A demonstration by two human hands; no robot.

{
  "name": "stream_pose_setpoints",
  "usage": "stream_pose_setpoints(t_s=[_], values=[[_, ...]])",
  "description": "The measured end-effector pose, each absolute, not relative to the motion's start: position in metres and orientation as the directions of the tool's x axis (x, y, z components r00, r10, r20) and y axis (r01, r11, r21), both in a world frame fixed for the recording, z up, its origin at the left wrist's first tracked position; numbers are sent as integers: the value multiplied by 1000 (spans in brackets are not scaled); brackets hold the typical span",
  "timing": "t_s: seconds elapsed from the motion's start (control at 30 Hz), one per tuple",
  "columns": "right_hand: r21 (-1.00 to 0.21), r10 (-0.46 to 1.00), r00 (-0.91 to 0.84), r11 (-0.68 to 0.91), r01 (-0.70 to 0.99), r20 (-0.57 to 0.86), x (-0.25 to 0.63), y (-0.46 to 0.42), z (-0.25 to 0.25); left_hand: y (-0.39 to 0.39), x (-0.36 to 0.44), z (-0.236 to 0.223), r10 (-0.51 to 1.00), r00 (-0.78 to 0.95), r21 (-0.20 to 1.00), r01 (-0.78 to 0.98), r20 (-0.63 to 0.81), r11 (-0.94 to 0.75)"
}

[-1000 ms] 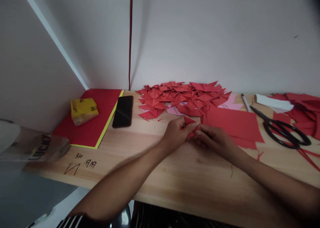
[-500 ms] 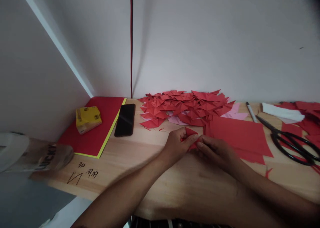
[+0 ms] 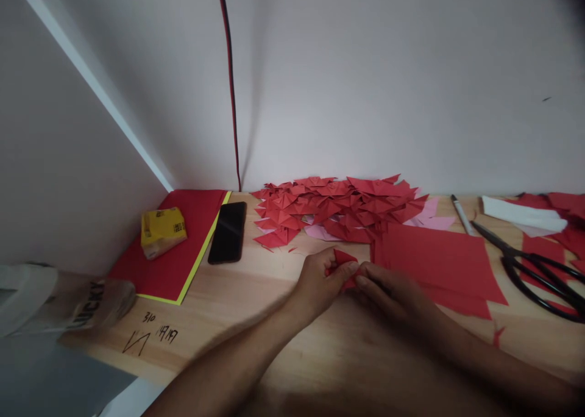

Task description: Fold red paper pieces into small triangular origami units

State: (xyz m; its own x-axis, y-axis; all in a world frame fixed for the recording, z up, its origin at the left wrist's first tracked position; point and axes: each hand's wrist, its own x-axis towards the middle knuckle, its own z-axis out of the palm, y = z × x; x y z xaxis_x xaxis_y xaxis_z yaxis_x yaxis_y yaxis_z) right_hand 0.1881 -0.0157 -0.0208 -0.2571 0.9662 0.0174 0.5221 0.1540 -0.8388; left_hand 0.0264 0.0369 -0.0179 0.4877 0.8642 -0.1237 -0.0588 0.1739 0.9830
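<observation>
I see both hands working close together over the wooden table [image 3: 201, 322], a small folded red paper [image 3: 343, 258] between them, just in front of a heap of folded red pieces [image 3: 338, 203]. The left hand [image 3: 322, 277] is curled nearly closed, thumb pressed flat on the paper, one red corner poking up above it. The right hand [image 3: 388, 292] is drawn into a pinch, its fingertips meeting the paper's near right side; that hand is a little blurred, and I can't make out the fold under its fingers. Pink paper [image 3: 432, 214] peeks out from the heap, and just right of the hands lies a stack of flat red sheets [image 3: 439, 258]. Beyond those are a pen [image 3: 463, 214], a pair of black-handled scissors [image 3: 512, 252] and a folded white paper [image 3: 523, 214]. Over on the left, a dark phone [image 3: 227, 232] rests beside a red sheet with a yellow border [image 3: 158, 280], on which a yellow packet [image 3: 163, 229] sits. A clear bottle marked LUCKY [image 3: 98, 301] is nearest the table's left end, close to some handwritten numbers [image 3: 167, 334].
</observation>
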Motion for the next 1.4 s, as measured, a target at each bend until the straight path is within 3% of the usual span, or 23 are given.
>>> stream_pose_setpoints(t_s=[0.27, 0.47, 0.87, 1.13, 1.4], values=[[-895, 929, -358, 76, 440, -97, 188, -5, -14, 40, 21, -12, 879, 467, 995, 14, -95, 100], [-883, 935, -354, 157, 443, -12, 179, 5, -15, 46, 14, -10, 918, 397, 1000, 25, -4, -6], [-920, 942, -335, 102, 379, -34, 180, 4, -12, 49, 14, -10, 876, 472, 988, -55, -102, 145], [-929, 945, -323, 81, 361, -43, 177, 4, -13, 46, 13, -9, 889, 453, 998, 4, -64, 70], [-912, 943, -333, 137, 387, 1, 179, 5, -16, 42, 14, -6, 888, 453, 995, -24, -80, 101]])
